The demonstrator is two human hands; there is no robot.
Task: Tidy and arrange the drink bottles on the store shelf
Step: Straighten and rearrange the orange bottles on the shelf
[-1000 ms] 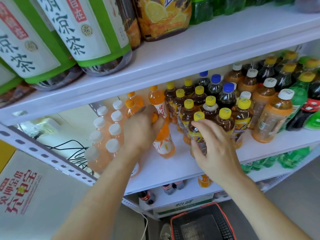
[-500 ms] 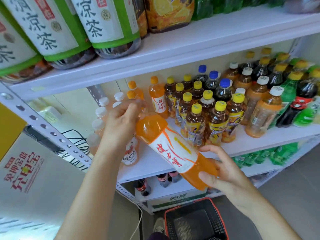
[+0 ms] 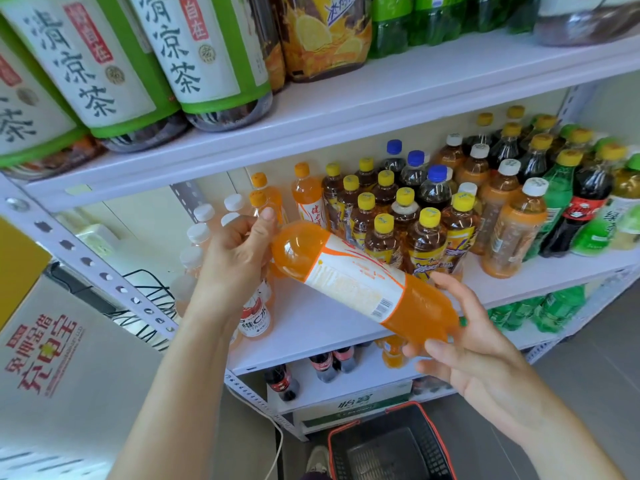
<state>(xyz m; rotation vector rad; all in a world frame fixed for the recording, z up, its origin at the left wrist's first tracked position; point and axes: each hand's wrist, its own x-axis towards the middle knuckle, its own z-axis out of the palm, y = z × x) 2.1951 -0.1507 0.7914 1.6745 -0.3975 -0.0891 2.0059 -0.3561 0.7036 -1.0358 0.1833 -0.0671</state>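
An orange soda bottle (image 3: 360,282) lies almost on its side in the air in front of the middle shelf (image 3: 322,327), its white label showing a barcode. My left hand (image 3: 235,258) grips its cap end, which the fingers hide. My right hand (image 3: 460,337) cups the bottle's base from below. Behind it on the shelf stand orange soda bottles (image 3: 308,195), yellow-capped tea bottles (image 3: 384,233), pale white-capped bottles (image 3: 199,237), blue-capped dark bottles (image 3: 434,185) and amber white-capped bottles (image 3: 516,230).
Large green-labelled tea bottles (image 3: 194,53) lie on the upper shelf (image 3: 346,109). Green and cola bottles (image 3: 581,202) crowd the right end. A red-rimmed black basket (image 3: 391,445) sits on the floor below. A cardboard box (image 3: 52,358) stands at left beside the perforated shelf post (image 3: 90,265).
The orange bottle has been lifted off the shelf and tipped sideways. My right hand left the yellow-capped bottles and came under its base. The bottle has since been turned, its barcode side now facing me.
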